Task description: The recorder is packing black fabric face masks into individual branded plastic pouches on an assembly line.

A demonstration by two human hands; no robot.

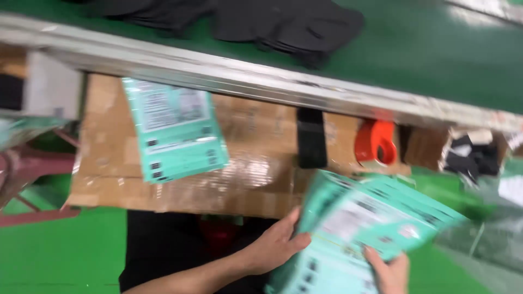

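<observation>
In the head view, the left hand was clasped on the near-left edge of a fanned stack of flat teal printed packets, thumb over the top and fingers beneath. The right hand gripped the same stack from below at its lower right, only the thumb and upper fingers showing above the frame edge. The stack was held in the air in front of the person, below and to the right of a brown cardboard board wrapped in clear tape that served as a work surface. One single teal packet lay flat on that board, well apart from the held stack.

Judging from the fan, the packets were already splayed and slippery; with a loose pinch the outer ones could slide off onto the green floor. The frame was motion-blurred, so a quick swing might shed them too.

Near the board's far edge stood an orange tape dispenser and a black upright block; a careless sweep of the stack could knock either. Beyond the metal rail, black fabric pieces lay on the green conveyor belt.
</observation>
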